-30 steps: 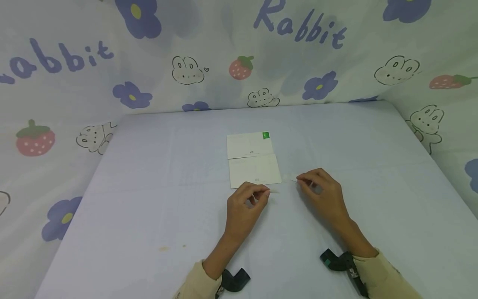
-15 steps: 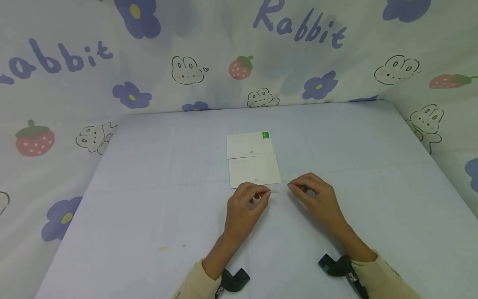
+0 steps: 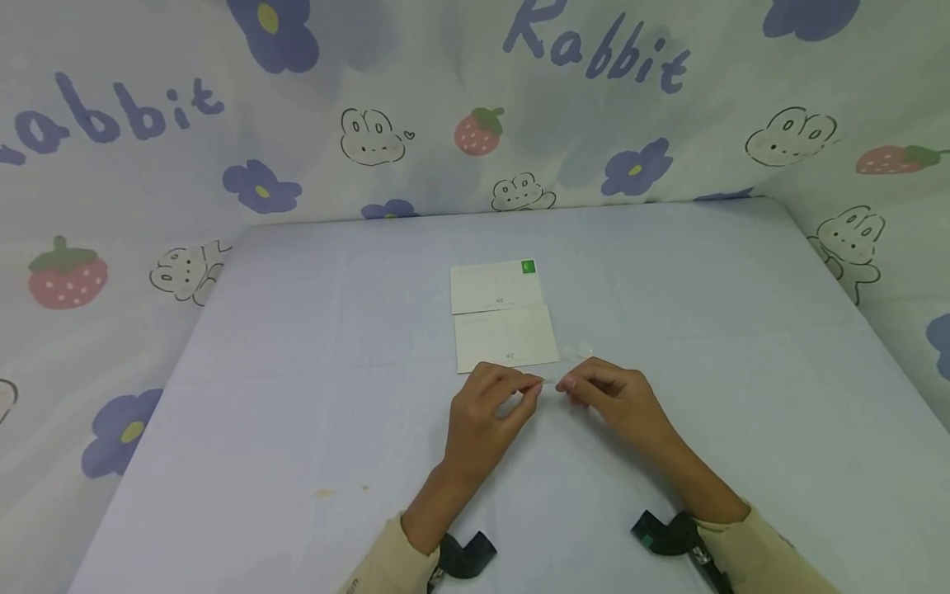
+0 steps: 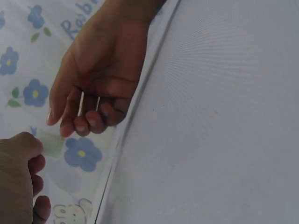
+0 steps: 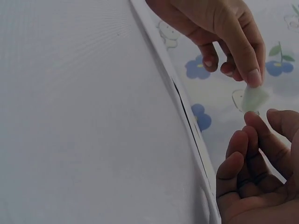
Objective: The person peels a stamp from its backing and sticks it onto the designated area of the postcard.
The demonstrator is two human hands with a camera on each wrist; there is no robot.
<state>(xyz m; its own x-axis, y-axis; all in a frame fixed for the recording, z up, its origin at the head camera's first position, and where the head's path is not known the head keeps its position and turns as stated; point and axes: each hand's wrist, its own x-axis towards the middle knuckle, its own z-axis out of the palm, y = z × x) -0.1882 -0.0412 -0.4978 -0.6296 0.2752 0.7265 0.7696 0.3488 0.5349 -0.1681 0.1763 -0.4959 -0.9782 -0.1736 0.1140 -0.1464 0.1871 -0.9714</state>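
Observation:
Between thumb and forefinger, my left hand (image 3: 482, 417) pinches a small pale green stamp-like square (image 5: 256, 98), which also shows in the left wrist view. My right hand (image 3: 619, 408) is just right of it; its fingers are bent loosely, with a gap between thumb and forefinger in the right wrist view, and nothing seen in them. Beyond the hands lie two cream cards, one above the other. The far card (image 3: 490, 287) bears a green stamp (image 3: 528, 266) at its upper right corner; the near card (image 3: 506, 337) has no stamp showing.
Thin translucent scraps (image 3: 577, 351) lie on the white tabletop (image 3: 334, 330) right of the near card. A tan stain (image 3: 324, 492) marks the cloth at front left. A patterned curtain (image 3: 423, 74) hangs behind and at both sides.
My right hand has let go of a thin whitish scrap and moved left and nearer to the left hand. The left hand has hardly moved and still pinches the square. The cards stay put.

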